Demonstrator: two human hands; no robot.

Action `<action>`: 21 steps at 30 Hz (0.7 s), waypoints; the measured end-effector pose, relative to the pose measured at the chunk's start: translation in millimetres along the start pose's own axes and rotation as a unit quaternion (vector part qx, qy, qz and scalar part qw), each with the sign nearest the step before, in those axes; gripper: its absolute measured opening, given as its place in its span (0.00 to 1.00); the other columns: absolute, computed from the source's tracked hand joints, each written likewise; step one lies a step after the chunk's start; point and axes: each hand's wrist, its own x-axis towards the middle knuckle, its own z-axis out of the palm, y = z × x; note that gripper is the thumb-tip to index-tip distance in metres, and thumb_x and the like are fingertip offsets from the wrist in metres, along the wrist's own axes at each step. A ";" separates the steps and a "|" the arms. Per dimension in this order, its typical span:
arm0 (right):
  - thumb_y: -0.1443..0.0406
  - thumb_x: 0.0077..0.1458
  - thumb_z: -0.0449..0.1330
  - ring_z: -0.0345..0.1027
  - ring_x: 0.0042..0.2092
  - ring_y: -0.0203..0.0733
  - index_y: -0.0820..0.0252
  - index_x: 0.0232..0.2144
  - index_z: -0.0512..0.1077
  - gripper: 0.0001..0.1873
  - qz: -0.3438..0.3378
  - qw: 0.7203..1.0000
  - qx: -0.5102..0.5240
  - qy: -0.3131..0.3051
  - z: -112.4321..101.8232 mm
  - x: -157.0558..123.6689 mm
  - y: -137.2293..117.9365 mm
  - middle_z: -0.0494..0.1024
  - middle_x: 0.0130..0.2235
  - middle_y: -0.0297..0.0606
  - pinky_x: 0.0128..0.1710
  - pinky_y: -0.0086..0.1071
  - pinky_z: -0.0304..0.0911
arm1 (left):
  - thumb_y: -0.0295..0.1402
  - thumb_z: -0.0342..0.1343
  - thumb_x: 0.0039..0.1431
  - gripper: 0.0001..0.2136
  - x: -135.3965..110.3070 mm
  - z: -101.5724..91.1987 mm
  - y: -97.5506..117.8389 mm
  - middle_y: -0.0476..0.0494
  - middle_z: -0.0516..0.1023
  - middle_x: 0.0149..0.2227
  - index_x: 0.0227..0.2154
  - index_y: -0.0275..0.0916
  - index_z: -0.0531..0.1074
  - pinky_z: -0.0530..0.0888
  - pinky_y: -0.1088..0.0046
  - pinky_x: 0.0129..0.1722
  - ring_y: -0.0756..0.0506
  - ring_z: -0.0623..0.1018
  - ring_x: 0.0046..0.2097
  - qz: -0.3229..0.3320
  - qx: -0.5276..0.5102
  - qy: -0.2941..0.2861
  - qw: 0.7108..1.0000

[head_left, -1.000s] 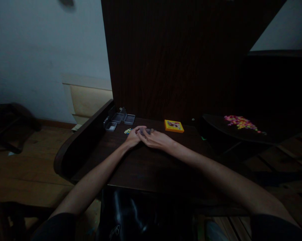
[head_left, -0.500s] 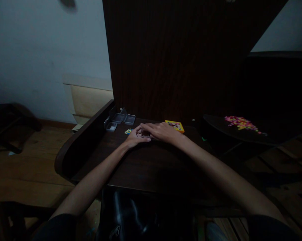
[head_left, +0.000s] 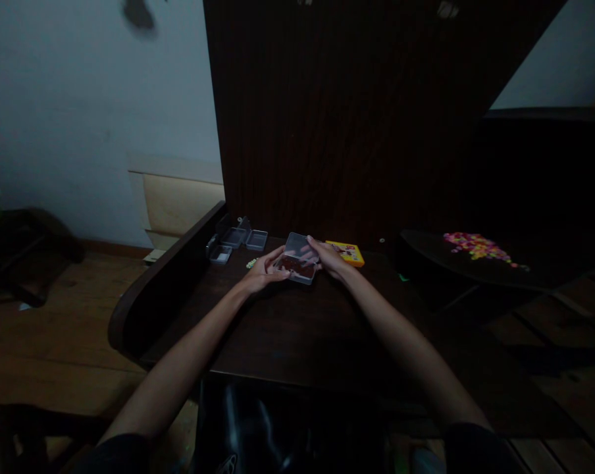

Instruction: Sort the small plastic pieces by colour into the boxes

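Observation:
Between my two hands is a small clear plastic box [head_left: 303, 277] with its lid raised. My left hand [head_left: 260, 273] grips the box's left side, thumb along the near edge. At the lid's right edge, my right hand [head_left: 330, 258] holds it with the thumb on top, and its fingers show through the clear plastic. Dark reddish-brown shows in the box; whether that is contents or the wood behind, I cannot tell. Just left of my left hand lie a few small pale pieces [head_left: 251, 263]. A yellow printed box [head_left: 349, 253] lies beyond my right hand.
Several open clear plastic boxes [head_left: 257, 239] stand at the back left of the dark wooden surface [head_left: 278, 336]. A raised wooden side [head_left: 164, 276] bounds it on the left. To the right, a pile of pink and yellow beads [head_left: 478, 247] sits on another dark surface.
The box's lid now stands raised, where before my hands covered the box. My right hand has moved off the top to the lid's right side.

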 end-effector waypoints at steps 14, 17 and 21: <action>0.64 0.60 0.58 0.70 0.21 0.33 0.65 0.38 0.70 0.08 0.063 0.983 0.109 -0.136 18.3 -3.7 7.1 0.78 0.25 0.35 0.13 0.20 0.62 | 0.22 0.55 0.35 0.38 3.9 -10.3 5.9 0.40 0.60 0.65 0.58 0.41 0.66 0.74 0.63 0.51 0.34 0.68 0.60 -0.009 0.009 0.048 0.999; 0.64 0.63 0.53 0.75 0.25 0.39 0.66 0.39 0.69 0.09 0.103 0.971 0.115 -0.185 19.9 -7.1 7.0 0.79 0.27 0.38 0.18 0.28 0.70 | 0.22 0.51 0.32 0.39 6.8 -14.4 4.3 0.40 0.65 0.62 0.57 0.39 0.68 0.74 0.65 0.47 0.36 0.71 0.57 -0.011 0.013 0.065 0.998; 0.68 0.65 0.49 0.76 0.26 0.40 0.68 0.40 0.68 0.09 0.122 0.957 0.167 -0.204 27.7 -10.5 5.7 0.78 0.27 0.38 0.24 0.33 0.74 | 0.22 0.49 0.29 0.41 8.8 -20.2 4.8 0.39 0.74 0.55 0.55 0.36 0.69 0.74 0.67 0.44 0.37 0.75 0.52 -0.003 0.028 0.077 0.997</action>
